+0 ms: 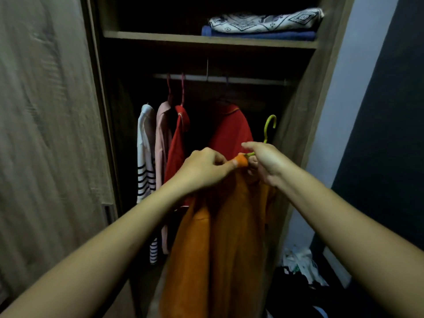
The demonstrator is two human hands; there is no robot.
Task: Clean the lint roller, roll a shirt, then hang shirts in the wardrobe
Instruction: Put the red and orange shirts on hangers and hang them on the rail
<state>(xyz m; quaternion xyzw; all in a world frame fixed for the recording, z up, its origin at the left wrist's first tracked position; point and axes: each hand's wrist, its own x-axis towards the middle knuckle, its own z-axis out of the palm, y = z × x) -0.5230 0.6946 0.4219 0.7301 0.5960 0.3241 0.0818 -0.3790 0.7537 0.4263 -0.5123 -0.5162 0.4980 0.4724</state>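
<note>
An orange shirt [220, 244] hangs from a green hanger [268, 128] that I hold up in front of the open wardrobe [206, 40]. My left hand [204, 172] pinches the orange collar at the top. My right hand [263, 164] grips the hanger's neck just below its hook, which points up, below the rail [220, 79]. On the rail hang a white striped shirt [145, 152], a pink shirt [161, 138] and two red garments [231, 129].
The wardrobe's sliding door [50, 134] fills the left side. Folded blankets [263, 26] lie on the upper shelf. A pale wall [348, 111] stands to the right, with bags and clutter [300, 265] on the floor below it.
</note>
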